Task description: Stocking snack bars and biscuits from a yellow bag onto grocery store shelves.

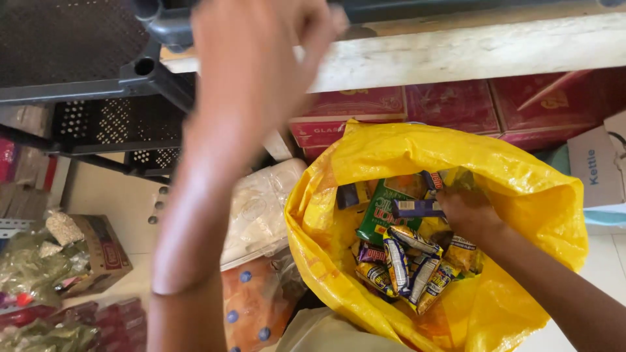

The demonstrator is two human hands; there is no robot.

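Snack packets (407, 261) are lying in a yellow bag (521, 189) on the floor as the right hand (466, 212) is closing on one; the left hand (261, 39) (blurred, grip unclear) is reaching toward the shelf (469, 52). A firm pinch is seeming wise.

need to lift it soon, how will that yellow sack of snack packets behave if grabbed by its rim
The yellow sack will probably be floppy: its rim is creased and sags. It looks fairly light for its size, since it holds small wrapped snack packets. The glossy plastic may slip. The right hand is inside it.
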